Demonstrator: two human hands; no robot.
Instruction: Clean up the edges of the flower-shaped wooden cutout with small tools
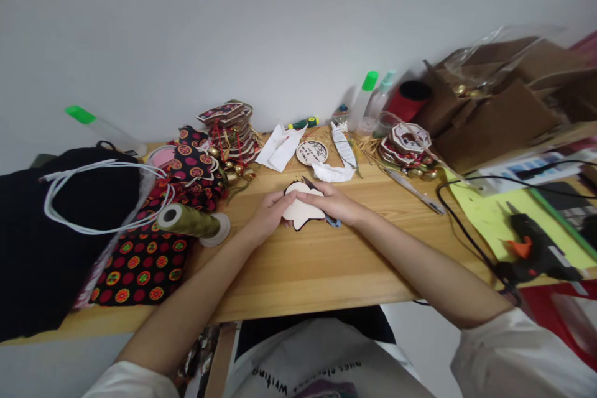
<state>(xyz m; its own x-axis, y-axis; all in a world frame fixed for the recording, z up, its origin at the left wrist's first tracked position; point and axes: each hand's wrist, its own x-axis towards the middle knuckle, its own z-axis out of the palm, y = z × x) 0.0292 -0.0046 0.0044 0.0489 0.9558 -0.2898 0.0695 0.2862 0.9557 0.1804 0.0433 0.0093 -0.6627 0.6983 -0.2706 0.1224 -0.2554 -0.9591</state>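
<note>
A cream, scallop-edged cut-out with a dark rim (303,206) is held between both hands, just above the wooden table. My left hand (273,211) grips its left side, thumb pressed flat on the pale face. From the other side my right hand (336,202) closes on it, its thumb meeting the left one near the middle. Under the right hand shows a blue handle (333,221), and a dark pointed blade (308,183) pokes out above; they look like scissors, mostly covered. Fingers behind the cut-out are hidden. Beyond the hands lies a round printed disc (312,152).
At left are a spool of olive thread (189,221), patterned fabric (144,261), white cord (105,224) and black cloth (69,217). Stacked ornaments (233,137) with bells, white paper (281,148), a pen (415,191), a glue gun (536,249) with black cable and a cardboard box (499,118) surround the workspace.
</note>
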